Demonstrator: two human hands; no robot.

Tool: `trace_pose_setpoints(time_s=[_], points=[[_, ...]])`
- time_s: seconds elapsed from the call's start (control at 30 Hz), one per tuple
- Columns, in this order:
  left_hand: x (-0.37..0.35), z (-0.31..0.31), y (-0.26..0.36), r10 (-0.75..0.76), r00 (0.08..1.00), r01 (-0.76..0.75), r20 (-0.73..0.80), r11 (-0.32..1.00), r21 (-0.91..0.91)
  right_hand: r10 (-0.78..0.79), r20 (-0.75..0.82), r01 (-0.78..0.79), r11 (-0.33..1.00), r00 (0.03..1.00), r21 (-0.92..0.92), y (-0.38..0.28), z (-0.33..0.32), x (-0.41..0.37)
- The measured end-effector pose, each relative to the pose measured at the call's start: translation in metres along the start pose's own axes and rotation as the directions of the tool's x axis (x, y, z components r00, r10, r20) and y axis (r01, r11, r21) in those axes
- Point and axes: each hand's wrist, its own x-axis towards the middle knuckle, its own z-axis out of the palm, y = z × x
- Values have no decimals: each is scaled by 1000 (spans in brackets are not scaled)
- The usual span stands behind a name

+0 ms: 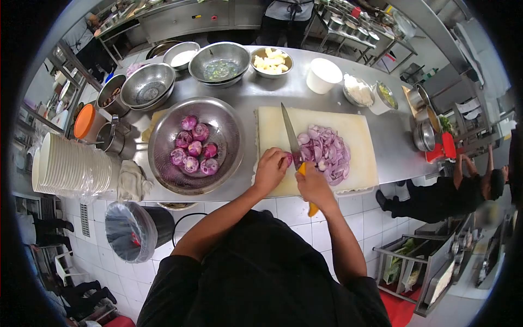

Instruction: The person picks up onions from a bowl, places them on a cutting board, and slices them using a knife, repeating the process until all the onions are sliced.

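Observation:
My left hand (271, 170) grips a purple onion (287, 159) against the cutting board (272, 125), its fingers curled over the onion. Wrapped round the yellow handle of a kitchen knife (290, 128), my right hand (315, 188) keeps the blade upright beside the onion, its tip pointing away from me. To the right of the blade lies a heap of sliced onion (329, 155). On the left, a large perforated metal bowl (231, 141) contains several peeled whole onions (194, 147). How far the blade has cut into the held onion is hidden by my fingers.
Along the back of the steel table stand metal bowls (220, 61), a bowl of pale yellow chunks (271, 61) and a white tub (323, 75). Stacked white containers (71, 166) and a cloth (131, 182) sit at left. A lined bin (131, 231) is below; a co-worker (447, 193) is at right.

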Motion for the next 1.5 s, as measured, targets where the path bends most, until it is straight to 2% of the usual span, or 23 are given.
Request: trace_pose_setpoints(time_s=[0.07,0.17,0.23,0.27,0.33,0.37,0.47,0.57,0.6,0.67,0.73,0.83,0.9,0.93,1.0,1.03,1.13,1.17,1.23,1.27,1.33,1.4,1.5], points=[[0,-1,3,14,1000,-14,-19,1000,9,-86,-98,80,995,991,-67,12,27,9],[1,-2,1,24,999,-24,-24,1000,13,-35,-45,33,998,998,-49,9,19,13],[0,-1,1,36,999,-36,-17,999,0,207,145,-224,968,968,113,-40,-28,0],[1,-2,1,47,999,-47,-22,999,-8,307,252,-354,919,918,171,-57,-44,-3],[-3,-1,1,54,998,-54,-29,999,-4,90,49,-93,994,995,62,-14,2,7],[-3,0,0,57,998,-56,-38,998,8,-37,-48,36,999,998,-14,4,20,11],[-1,1,-2,62,997,-61,-46,998,15,-56,-81,46,992,995,-115,10,31,16],[-3,-1,-2,55,998,-55,-28,998,6,233,197,-259,959,952,118,-53,-34,1],[-3,-1,-2,51,998,-51,-23,999,1,280,229,-315,940,932,130,-65,-44,-3],[-5,0,-1,52,998,-51,-41,999,20,115,60,-118,992,992,50,-29,-3,1],[-3,2,-2,58,997,-57,-51,998,25,-51,-115,45,998,992,-50,4,37,10],[-6,2,-6,51,997,-50,-52,999,21,-91,-52,85,991,994,-102,1,16,11],[-4,0,-5,57,997,-57,-46,998,7,139,123,-146,988,983,56,-42,-23,0],[-5,0,-5,55,998,-55,-41,998,5,243,223,-273,955,944,118,-60,-36,-5],[-3,1,-5,59,998,-59,-31,998,1,37,-2,-37,997,999,-67,-13,18,6],[-3,1,-4,55,998,-55,-35,999,2,-84,-99,66,982,991,-178,4,36,10],[-2,2,-6,53,997,-53,-63,999,5,25,18,-25,1000,1000,-4,0,21,15],[-7,2,-6,58,997,-58,-58,998,0,106,99,-111,993,989,41,-7,12,9],[-3,3,-7,74,995,-75,-65,997,-7,237,254,-269,958,938,101,-65,-42,-3],[-6,2,-6,75,995,-76,-60,997,-9,255,258,-289,951,932,105,-71,-44,-6],[-4,1,-5,65,997,-65,-44,998,-9,49,31,-49,999,998,-13,-20,12,5],[-3,0,-4,30,999,-30,-20,1000,-7,-136,-120,121,985,983,-124,13,48,13],[-5,0,-2,60,996,-61,-63,998,-21,138,144,-148,987,980,61,-35,-5,4]])
